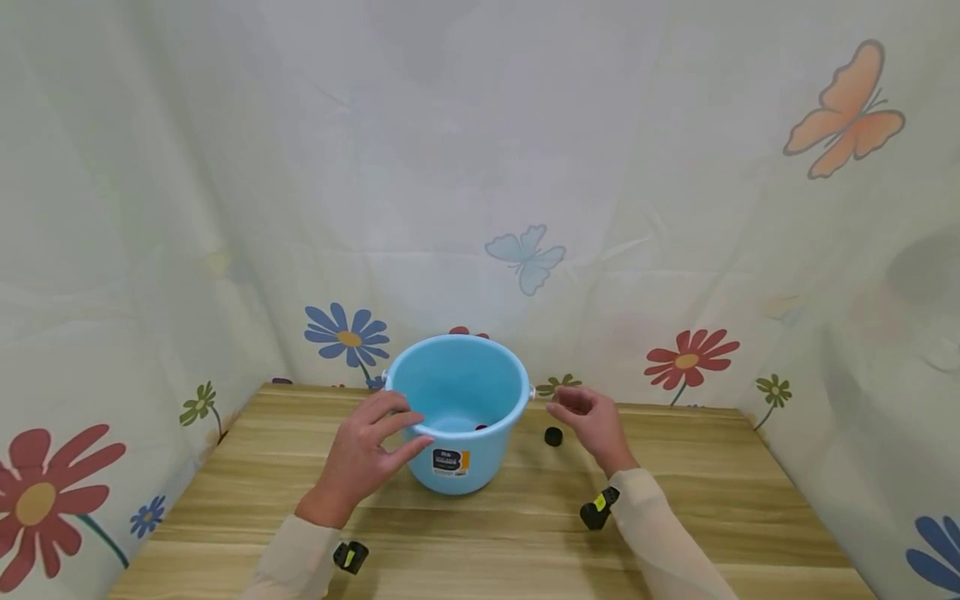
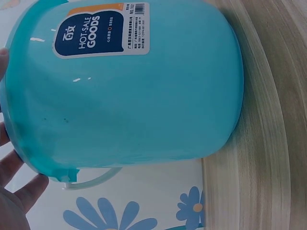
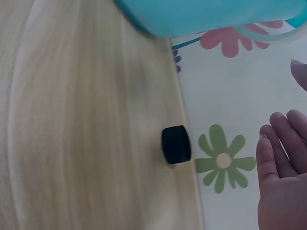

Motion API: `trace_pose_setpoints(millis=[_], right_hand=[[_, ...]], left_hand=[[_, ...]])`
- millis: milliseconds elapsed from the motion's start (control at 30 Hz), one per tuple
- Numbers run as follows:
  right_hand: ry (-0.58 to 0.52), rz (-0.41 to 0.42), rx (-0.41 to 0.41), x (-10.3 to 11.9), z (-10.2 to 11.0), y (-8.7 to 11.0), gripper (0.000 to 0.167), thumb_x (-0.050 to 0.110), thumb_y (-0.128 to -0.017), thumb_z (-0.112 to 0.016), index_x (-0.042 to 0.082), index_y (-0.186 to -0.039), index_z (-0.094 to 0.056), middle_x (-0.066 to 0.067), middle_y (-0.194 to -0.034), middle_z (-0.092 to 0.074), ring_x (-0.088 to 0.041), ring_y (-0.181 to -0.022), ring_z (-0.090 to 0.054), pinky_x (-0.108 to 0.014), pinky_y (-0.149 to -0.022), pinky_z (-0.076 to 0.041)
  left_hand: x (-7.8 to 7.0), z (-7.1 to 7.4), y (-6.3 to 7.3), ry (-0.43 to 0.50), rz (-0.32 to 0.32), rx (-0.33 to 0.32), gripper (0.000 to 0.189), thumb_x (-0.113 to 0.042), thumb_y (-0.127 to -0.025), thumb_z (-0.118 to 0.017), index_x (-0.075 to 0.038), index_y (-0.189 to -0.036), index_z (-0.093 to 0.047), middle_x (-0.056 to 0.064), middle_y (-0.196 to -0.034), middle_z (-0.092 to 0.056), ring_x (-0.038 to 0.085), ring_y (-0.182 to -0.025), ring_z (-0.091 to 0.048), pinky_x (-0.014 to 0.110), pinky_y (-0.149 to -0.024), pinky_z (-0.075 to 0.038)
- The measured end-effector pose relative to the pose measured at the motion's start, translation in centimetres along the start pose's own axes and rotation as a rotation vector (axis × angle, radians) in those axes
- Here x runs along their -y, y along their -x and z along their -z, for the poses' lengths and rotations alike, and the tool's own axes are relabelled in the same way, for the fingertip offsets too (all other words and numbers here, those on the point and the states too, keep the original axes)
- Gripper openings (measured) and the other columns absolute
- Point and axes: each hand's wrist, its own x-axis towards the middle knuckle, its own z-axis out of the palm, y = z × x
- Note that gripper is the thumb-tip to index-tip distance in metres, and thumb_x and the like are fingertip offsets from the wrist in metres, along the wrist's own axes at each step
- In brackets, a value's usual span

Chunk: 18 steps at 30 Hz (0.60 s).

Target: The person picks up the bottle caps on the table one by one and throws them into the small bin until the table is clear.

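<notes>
A light blue bucket (image 1: 465, 462) with a label on its front stands upright on the table. My left hand (image 1: 375, 442) is at the bucket's near left rim, its fingers spread and fairly straight; in the left wrist view the fingers (image 2: 33, 189) lie along the rim. Inside the bucket, a small dark red thing (image 1: 481, 427) shows only in part. To the bucket's right, a short black round piece like a cap (image 1: 553, 436) sits on the tabletop. My right hand (image 1: 592, 425) hovers just above and right of it, fingers loosely bent and holding nothing.
The wood-grain table (image 1: 525, 542) ends against a pale curtain (image 1: 450, 167) printed with flowers and butterflies, which closes in the back and both sides. A white handle (image 2: 96, 179) hangs at the bucket's far side. Each wrist wears a small black camera.
</notes>
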Motion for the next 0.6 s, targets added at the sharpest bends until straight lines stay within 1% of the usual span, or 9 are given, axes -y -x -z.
trace_pose_setpoints(millis=[100, 200, 267, 367, 467, 533, 600], right_hand=[[0.006, 0.0, -0.005, -0.6, -0.3, -0.1, 0.052, 0.039, -0.083, -0.085, 0.012, -0.125, -0.071, -0.018, -0.131, -0.069, -0.03, -0.121, -0.067, -0.043, -0.104, -0.057], [0.027, 0.001, -0.012, -1.1, -0.3, -0.2, 0.051, 0.037, -0.083, -0.086, 0.011, -0.124, -0.072, -0.019, -0.13, -0.069, -0.031, -0.121, -0.067, -0.045, -0.104, -0.057], [0.049, 0.001, -0.018, -1.5, -0.3, -0.2, 0.048, 0.034, -0.083, -0.086, 0.01, -0.123, -0.073, -0.019, -0.128, -0.07, -0.03, -0.118, -0.068, -0.044, -0.102, -0.058], [0.102, -0.008, -0.019, -2.1, -0.3, -0.3, 0.042, 0.028, -0.084, -0.086, 0.01, -0.121, -0.074, -0.018, -0.125, -0.072, -0.027, -0.111, -0.069, -0.036, -0.095, -0.06], [0.137, -0.037, -0.01, -2.7, -0.3, -0.4, 0.038, 0.023, -0.085, -0.085, 0.01, -0.119, -0.075, -0.018, -0.123, -0.072, -0.024, -0.106, -0.068, -0.031, -0.09, -0.058], [0.156, -0.058, 0.0, -3.1, -0.4, -0.4, 0.038, 0.022, -0.085, -0.085, 0.008, -0.119, -0.075, -0.018, -0.122, -0.073, -0.024, -0.105, -0.067, -0.031, -0.089, -0.058], [0.166, -0.075, 0.014, -3.4, -0.5, -0.5, 0.04, 0.02, -0.085, -0.085, 0.005, -0.121, -0.074, -0.018, -0.123, -0.072, -0.026, -0.108, -0.067, -0.036, -0.093, -0.058]], left_hand=[[0.2, -0.1, 0.1, -0.001, -0.005, -0.003, 0.036, -0.029, -0.07, -0.095, -0.016, -0.1, -0.08, -0.001, -0.103, -0.068, 0.02, -0.104, -0.064, 0.053, -0.092, -0.061], [0.1, -0.1, 0.0, -0.003, -0.011, -0.005, 0.035, -0.031, -0.072, -0.094, -0.015, -0.1, -0.08, -0.001, -0.103, -0.068, 0.02, -0.104, -0.064, 0.053, -0.092, -0.061], [0.1, -0.1, 0.0, -0.006, -0.011, -0.004, 0.034, -0.033, -0.073, -0.093, -0.016, -0.1, -0.08, -0.001, -0.103, -0.068, 0.02, -0.104, -0.064, 0.053, -0.092, -0.061], [0.1, 0.0, 0.1, -0.007, -0.009, -0.002, 0.034, -0.033, -0.073, -0.093, -0.016, -0.1, -0.08, -0.002, -0.103, -0.068, 0.019, -0.104, -0.064, 0.052, -0.091, -0.062], [0.1, 0.0, 0.1, -0.012, -0.011, -0.004, 0.034, -0.032, -0.073, -0.093, -0.016, -0.1, -0.08, -0.002, -0.103, -0.068, 0.019, -0.104, -0.064, 0.052, -0.091, -0.062], [0.1, 0.0, 0.2, -0.016, -0.012, -0.004, 0.035, -0.032, -0.073, -0.093, -0.016, -0.1, -0.08, -0.002, -0.103, -0.068, 0.018, -0.104, -0.064, 0.051, -0.091, -0.062], [0.1, 0.0, 0.2, -0.018, -0.013, -0.005, 0.035, -0.033, -0.073, -0.093, -0.017, -0.1, -0.08, -0.003, -0.103, -0.068, 0.018, -0.104, -0.064, 0.051, -0.091, -0.062]])
